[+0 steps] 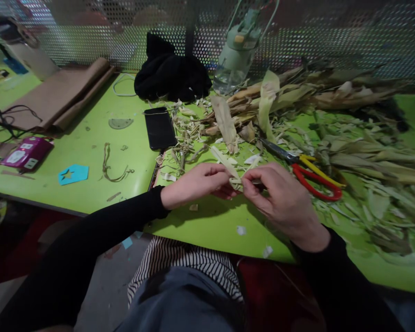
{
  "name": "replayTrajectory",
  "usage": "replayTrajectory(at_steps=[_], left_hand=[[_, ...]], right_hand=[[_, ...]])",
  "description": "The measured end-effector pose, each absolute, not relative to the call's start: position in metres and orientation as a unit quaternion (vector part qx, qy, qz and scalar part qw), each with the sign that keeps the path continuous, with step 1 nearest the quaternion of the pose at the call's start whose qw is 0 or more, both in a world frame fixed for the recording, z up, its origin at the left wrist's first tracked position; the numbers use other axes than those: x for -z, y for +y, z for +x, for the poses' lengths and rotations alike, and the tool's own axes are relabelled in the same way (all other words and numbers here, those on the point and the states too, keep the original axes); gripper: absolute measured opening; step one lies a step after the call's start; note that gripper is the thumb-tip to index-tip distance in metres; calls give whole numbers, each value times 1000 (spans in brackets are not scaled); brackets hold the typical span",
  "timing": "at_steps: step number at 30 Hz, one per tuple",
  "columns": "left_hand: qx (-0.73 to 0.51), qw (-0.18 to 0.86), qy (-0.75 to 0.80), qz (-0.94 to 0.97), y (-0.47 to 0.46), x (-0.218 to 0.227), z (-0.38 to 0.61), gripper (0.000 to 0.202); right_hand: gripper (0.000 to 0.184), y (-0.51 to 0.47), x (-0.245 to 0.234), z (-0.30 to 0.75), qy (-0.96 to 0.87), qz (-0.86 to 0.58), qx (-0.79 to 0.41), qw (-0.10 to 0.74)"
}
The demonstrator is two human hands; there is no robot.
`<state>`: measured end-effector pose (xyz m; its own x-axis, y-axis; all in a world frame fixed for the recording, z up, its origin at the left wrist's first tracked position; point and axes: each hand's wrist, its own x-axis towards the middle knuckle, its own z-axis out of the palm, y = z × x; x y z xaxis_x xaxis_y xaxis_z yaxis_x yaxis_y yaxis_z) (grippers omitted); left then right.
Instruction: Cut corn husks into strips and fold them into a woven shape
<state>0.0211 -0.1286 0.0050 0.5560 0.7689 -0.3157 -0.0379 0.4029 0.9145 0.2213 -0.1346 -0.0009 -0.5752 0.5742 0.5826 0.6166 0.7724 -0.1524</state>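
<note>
Between my two hands is a pale corn husk strip (225, 161), with one end pointing up and away to the left. My left hand (207, 182) is closed on it, its fingertips partly hidden beneath. Thumb and forefinger of my right hand (278, 196) pinch the same piece at its right end. Scissors (309, 173) with one red and one yellow handle lie just beyond my right hand, blades toward the pile. Dried corn husks (287, 97) are heaped behind, and one broad husk piece (224, 122) lies in front of them.
Husk scraps (380, 198) cover the right side of the green table (138, 161). A black phone (160, 128), a black cloth (173, 76) and a green-lidded bottle (235, 60) stand or lie behind my hands. Leftward are a purple power strip (27, 153) and a blue paper piece (73, 175).
</note>
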Motion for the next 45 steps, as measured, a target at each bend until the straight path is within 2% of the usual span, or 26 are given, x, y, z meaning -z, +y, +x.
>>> replayTrajectory(at_steps=[7,12,18,23,28,33,37,41,45], left_hand=[[-264,702,361,554,-127,1,20,6],[-253,675,357,594,-128,3,19,12],[-275,689,344,575,-129,8,21,17],[-272,677,331,598,-130,10,22,14],[-299,694,319,572,-128,11,24,10],[-303,675,331,586,-128,9,23,8],[-319,676,312,586,-129,8,23,11],[-321,669,319,590,-128,9,24,12],[-322,671,321,586,-129,13,25,14]], right_hand=[[13,-135,3,224,-888,-341,77,299],[9,-134,3,225,-900,-316,11,298],[10,-137,-1,225,-846,-359,1,394],[12,-140,3,221,-862,-340,-83,367],[11,-139,2,220,-813,-398,-5,425],[7,-140,2,218,-839,-364,-32,405],[16,-141,2,219,-805,-420,7,418],[10,-141,2,218,-831,-393,-11,393],[13,-142,4,215,-836,-378,12,399]])
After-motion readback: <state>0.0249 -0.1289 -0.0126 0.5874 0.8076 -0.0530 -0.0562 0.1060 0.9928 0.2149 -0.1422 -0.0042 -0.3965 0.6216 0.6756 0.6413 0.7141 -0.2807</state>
